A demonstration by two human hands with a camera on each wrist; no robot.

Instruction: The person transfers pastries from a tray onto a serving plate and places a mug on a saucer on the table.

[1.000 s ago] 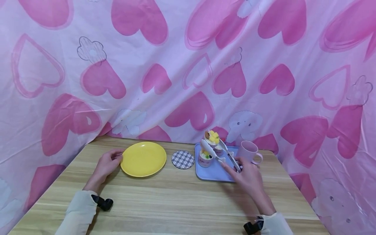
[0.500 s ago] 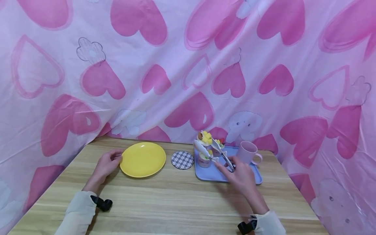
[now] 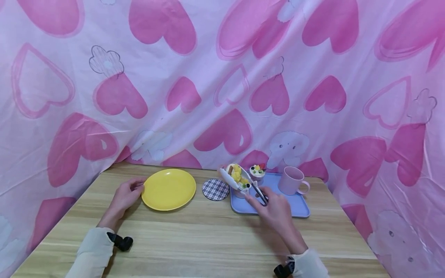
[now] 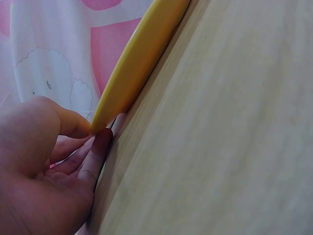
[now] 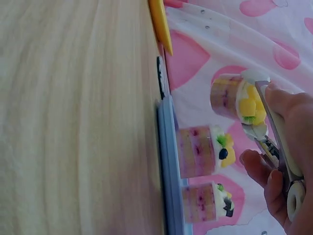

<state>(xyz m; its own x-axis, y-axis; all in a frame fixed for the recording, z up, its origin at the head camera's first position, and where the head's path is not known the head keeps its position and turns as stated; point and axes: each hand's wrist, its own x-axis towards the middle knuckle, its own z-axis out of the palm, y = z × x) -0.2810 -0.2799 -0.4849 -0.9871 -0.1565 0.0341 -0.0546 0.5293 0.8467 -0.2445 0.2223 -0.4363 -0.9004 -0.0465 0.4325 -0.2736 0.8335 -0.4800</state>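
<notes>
My left hand (image 3: 126, 196) pinches the near-left rim of a yellow plate (image 3: 169, 190) between thumb and fingers; in the left wrist view that plate edge (image 4: 137, 58) sits just above the wood. Kitchen tongs (image 3: 257, 190) with white tips are held in my right hand (image 3: 277, 210). Between the tips hangs a clear dessert cup (image 5: 225, 95) topped with yellow fruit cubes, raised above the blue tray (image 3: 285, 210). Two more dessert cups stand on that tray: one (image 5: 195, 152) nearly below the raised cup, partly hidden in the head view, the other (image 3: 257, 172) behind.
A pink mug (image 3: 291, 181) stands at the tray's right side, its handle to the right. Between plate and tray lies a round checked coaster (image 3: 215, 189). Behind the wooden table (image 3: 194, 239) hangs a pink heart-patterned cloth (image 3: 167, 135).
The right hand and tongs have moved left and slightly down, carrying the dessert cup toward the coaster. The rear cup now shows more fully. My left hand stays on the plate's rim.
</notes>
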